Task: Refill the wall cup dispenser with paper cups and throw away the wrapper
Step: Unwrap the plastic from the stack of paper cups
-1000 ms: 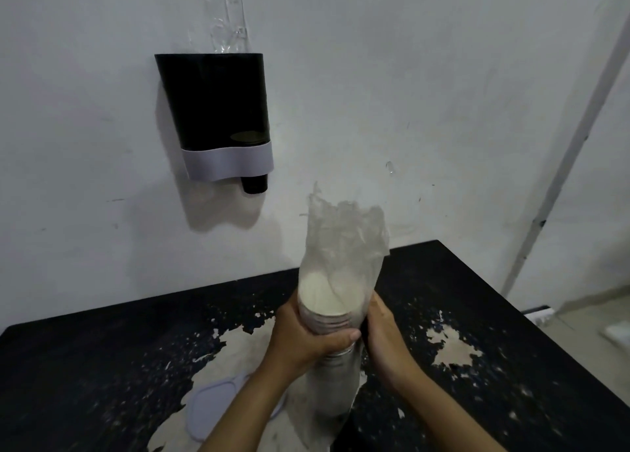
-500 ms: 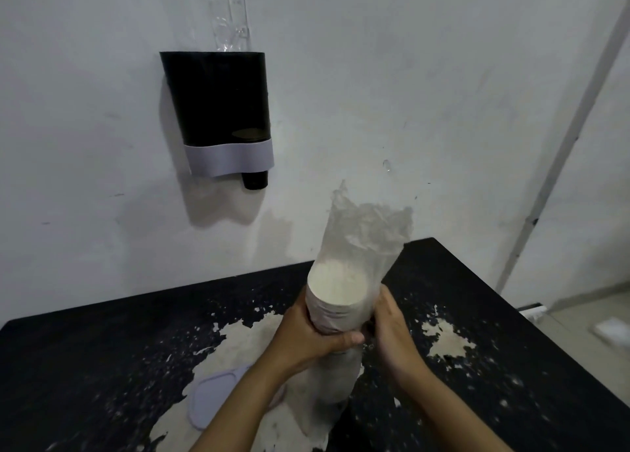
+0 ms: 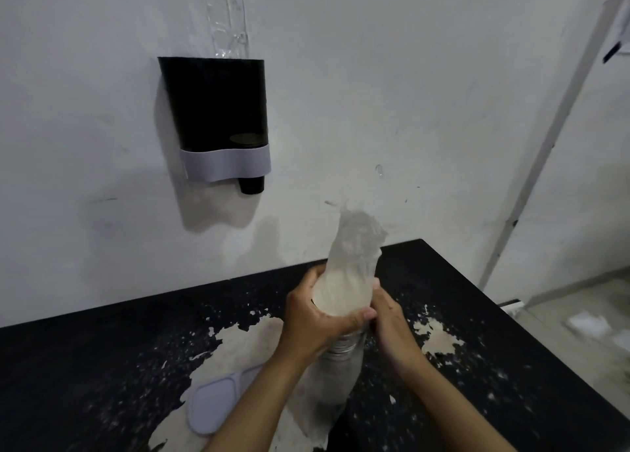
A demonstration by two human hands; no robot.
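Observation:
A stack of white paper cups [image 3: 341, 298] stands upright on the table inside a thin clear plastic wrapper [image 3: 358, 240], whose loose top sticks up above the cups. My left hand [image 3: 313, 315] grips the stack from the left near its top. My right hand [image 3: 388, 315] holds it from the right side. The wall cup dispenser [image 3: 214, 117], dark with a pale grey band at the bottom, hangs on the wall up and to the left, and a dark cup [image 3: 251, 185] pokes out below it.
The black table [image 3: 102, 366] has worn, peeling patches. A pale oval lid [image 3: 218, 404] lies on it left of my left arm. A clear plastic piece [image 3: 226, 15] hangs on the wall above the dispenser. A white pipe [image 3: 552, 144] runs down the wall at right.
The loose top of the wrapper has been drawn narrower and tilted right. Both hands have slid up to the top of the stack.

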